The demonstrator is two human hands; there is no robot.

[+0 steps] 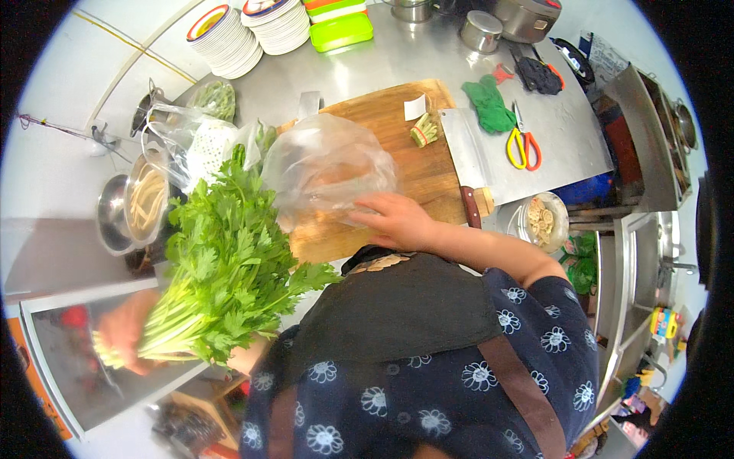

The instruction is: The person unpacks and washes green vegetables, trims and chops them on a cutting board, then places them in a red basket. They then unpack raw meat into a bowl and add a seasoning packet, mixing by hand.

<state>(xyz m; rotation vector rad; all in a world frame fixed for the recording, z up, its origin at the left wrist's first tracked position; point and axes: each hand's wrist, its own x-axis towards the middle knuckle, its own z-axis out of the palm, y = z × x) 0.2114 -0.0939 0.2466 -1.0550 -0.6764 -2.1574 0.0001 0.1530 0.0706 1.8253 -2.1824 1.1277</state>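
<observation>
A large bunch of leafy celery [235,258] is gripped near its pale stalk ends by my left hand [129,330], at the lower left, its leaves pointing up and right. My right hand [393,218] is at the near edge of the wooden cutting board [424,178], fingers at the lower rim of a clear plastic bag [330,163]; whether they pinch it I cannot tell. Farther back on the board lies a small bundle of green stalks [424,132] with a red band, beside a white paper slip [414,107]. A cleaver [467,149] rests along the board's right side.
Scissors [523,146] and a green cloth [489,104] lie on the steel table right of the cleaver. Stacked plates [226,49] and green trays [342,32] stand behind. Metal and plastic bowls [114,212] are at left. A white bucket [553,224] holding pale slices stands at right.
</observation>
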